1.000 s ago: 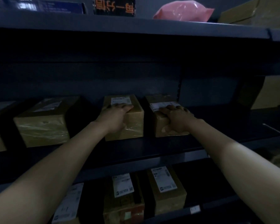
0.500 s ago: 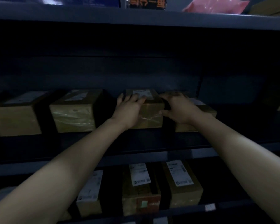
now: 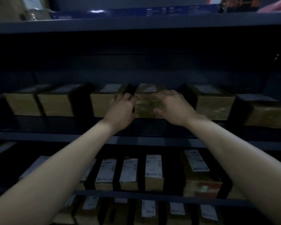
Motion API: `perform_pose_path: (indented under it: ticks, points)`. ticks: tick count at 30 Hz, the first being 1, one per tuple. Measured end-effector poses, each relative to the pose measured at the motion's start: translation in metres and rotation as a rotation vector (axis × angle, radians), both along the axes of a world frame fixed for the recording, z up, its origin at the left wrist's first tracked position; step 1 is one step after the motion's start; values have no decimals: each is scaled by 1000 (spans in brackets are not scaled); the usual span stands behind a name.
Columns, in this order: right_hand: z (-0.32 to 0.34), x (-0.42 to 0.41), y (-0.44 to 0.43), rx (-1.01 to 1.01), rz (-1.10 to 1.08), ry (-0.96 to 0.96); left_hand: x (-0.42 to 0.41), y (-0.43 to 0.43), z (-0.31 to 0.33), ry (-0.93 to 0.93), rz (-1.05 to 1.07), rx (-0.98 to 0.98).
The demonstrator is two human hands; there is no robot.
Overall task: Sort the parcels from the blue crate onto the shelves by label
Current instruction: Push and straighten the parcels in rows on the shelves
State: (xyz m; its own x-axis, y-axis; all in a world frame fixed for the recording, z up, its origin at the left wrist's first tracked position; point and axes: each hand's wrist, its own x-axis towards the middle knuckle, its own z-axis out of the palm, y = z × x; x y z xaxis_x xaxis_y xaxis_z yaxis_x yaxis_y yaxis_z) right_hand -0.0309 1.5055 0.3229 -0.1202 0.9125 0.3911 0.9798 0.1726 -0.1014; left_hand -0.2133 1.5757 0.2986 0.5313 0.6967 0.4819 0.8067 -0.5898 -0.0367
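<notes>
A tape-wrapped cardboard parcel (image 3: 145, 103) with a white label on top stands in the row on the middle shelf (image 3: 144, 141). My left hand (image 3: 122, 109) curls its fingers round the parcel's left front edge, in the gap beside the neighbouring parcel (image 3: 102, 103). Spread fingers of my right hand (image 3: 172, 108) lie against the parcel's right front corner, with the thumb on its front face. Another labelled parcel (image 3: 214, 103) stands just to the right of that hand. The blue crate is out of view.
More cardboard parcels (image 3: 55, 101) line the middle shelf on both sides. The two lower shelves hold rows of labelled boxes (image 3: 153, 172). Above, the top shelf (image 3: 136, 23) carries a flat dark blue box (image 3: 169, 10) and a pink bag (image 3: 279, 5).
The view has swung left and pulled back, showing more shelves. My left hand slid from the parcel's top to its left edge. My right hand left the right-hand parcel and spread open.
</notes>
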Motion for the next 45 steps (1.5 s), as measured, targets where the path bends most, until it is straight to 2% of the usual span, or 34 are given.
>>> perform_pose_path:
  ticks: [10,13,17,22,25,30,34,39,45]
  points:
    - [-13,-112,30,-63,131,-22,-114,9,-18,-12,148,-44]
    - [-22,-140,36,-73,252,-26,-139,4,-27,-19,219,-60]
    - [-50,-184,37,-157,470,71,-184,-8,-51,2,239,-112]
    - [-98,-244,56,-347,575,-84,-239,-3,-92,14,229,-249]
    - [-135,-269,77,-421,531,-165,-269,19,-127,59,271,-378]
    - [-211,-302,107,-582,376,-207,-312,57,-202,243,281,-599]
    - [-270,-319,123,-728,198,-228,-346,87,-254,396,247,-631]
    - [-318,-333,145,-763,29,-155,-371,124,-297,431,152,-563]
    - [-333,-346,182,-710,-76,-100,-373,169,-317,273,46,-584]
